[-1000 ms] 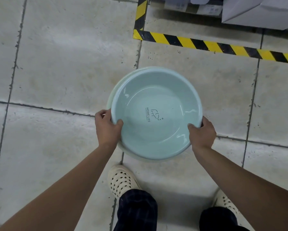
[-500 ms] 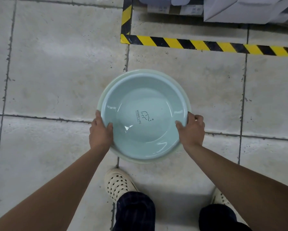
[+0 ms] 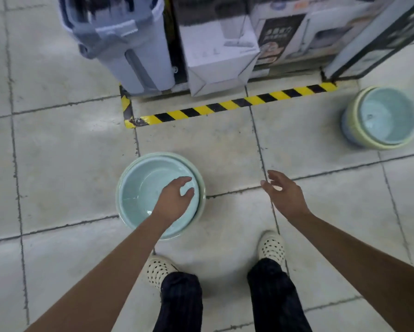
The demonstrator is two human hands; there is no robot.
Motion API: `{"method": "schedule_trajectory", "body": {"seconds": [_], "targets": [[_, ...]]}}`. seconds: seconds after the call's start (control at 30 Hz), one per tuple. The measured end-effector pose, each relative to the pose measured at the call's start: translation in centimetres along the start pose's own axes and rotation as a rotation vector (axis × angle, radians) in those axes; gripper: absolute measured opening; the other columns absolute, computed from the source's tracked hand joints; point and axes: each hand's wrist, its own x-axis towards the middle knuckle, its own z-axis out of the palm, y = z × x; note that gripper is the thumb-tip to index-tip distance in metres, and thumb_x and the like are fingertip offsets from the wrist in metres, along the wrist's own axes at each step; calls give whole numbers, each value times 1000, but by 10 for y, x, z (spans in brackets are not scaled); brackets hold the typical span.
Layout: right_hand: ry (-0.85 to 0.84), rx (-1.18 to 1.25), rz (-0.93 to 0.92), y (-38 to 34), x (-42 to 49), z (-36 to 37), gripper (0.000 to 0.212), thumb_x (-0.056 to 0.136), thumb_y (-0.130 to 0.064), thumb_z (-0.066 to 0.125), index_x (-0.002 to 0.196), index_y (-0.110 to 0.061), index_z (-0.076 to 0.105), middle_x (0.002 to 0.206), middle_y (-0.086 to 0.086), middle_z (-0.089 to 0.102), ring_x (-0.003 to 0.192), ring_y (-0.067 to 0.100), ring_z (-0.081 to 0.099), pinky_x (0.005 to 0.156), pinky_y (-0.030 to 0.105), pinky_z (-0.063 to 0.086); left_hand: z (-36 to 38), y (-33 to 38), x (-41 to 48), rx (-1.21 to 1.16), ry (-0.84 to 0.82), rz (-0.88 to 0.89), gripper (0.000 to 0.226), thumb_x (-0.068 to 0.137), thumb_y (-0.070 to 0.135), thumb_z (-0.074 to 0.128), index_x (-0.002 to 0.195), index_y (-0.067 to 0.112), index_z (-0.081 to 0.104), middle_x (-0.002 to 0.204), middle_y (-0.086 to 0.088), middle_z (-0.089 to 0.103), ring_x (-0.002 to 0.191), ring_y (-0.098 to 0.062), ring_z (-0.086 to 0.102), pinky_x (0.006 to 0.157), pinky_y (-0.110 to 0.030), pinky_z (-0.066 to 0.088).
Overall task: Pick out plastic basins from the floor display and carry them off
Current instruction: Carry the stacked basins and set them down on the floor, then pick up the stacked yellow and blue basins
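On the tiled floor, ahead of two white shoes: nested basins, pale blue inside pale green. Left hand above the basins' right rim, fingers loosely curled, grasping nothing. Right hand apart to the right, fingers spread, empty. Second basin stack far right, near striped tape. Bucket and boxes behind the tape.
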Motion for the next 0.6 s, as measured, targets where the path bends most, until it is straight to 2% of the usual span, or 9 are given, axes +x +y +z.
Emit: {"method": "schedule_trajectory", "body": {"seconds": [0.07, 0.2, 0.4, 0.53, 0.6], "targets": [[32, 19, 47, 3, -18, -57, 45, 90, -36, 66, 132, -24, 58, 125, -4, 64, 109, 17, 62, 85, 22, 42, 16, 57, -19, -23, -39, 25, 36, 96, 18, 58, 132, 17, 60, 132, 4, 60, 126, -12, 54, 110, -30, 38], [92, 89, 115, 27, -49, -165, 49, 90, -38, 65, 135, -25, 55, 133, -1, 60, 120, 15, 56, 95, 25, 42, 55, 153, -51, -11, -95, 73, 33, 94, 15, 61, 127, 15, 61, 125, -4, 65, 119, -16, 60, 100, -26, 43], [179, 199, 205, 79, -84, -304, 48, 90, -39, 64, 136, -29, 52, 135, -2, 60, 122, 15, 55, 96, 30, 44, 137, 265, -89, -5, -126, 75, 26, 93, 13, 64, 119, 13, 63, 113, 0, 64, 111, -16, 62, 94, -23, 43], [223, 242, 273, 120, -102, -383, 48, 90, -39, 65, 135, -28, 54, 133, -4, 60, 122, 13, 55, 92, 27, 42, 209, 324, -107, 7, -153, 76, 26, 92, 12, 65, 119, 9, 64, 106, -4, 65, 104, -19, 63, 99, -35, 49], [241, 228, 300, 139, -104, -416, 47, 89, -38, 66, 133, -27, 55, 131, -3, 61, 120, 13, 56, 90, 25, 40, 241, 348, -113, 11, -191, 71, 28, 93, 15, 64, 121, 9, 62, 109, -3, 64, 107, -18, 61, 97, -31, 48]]}}
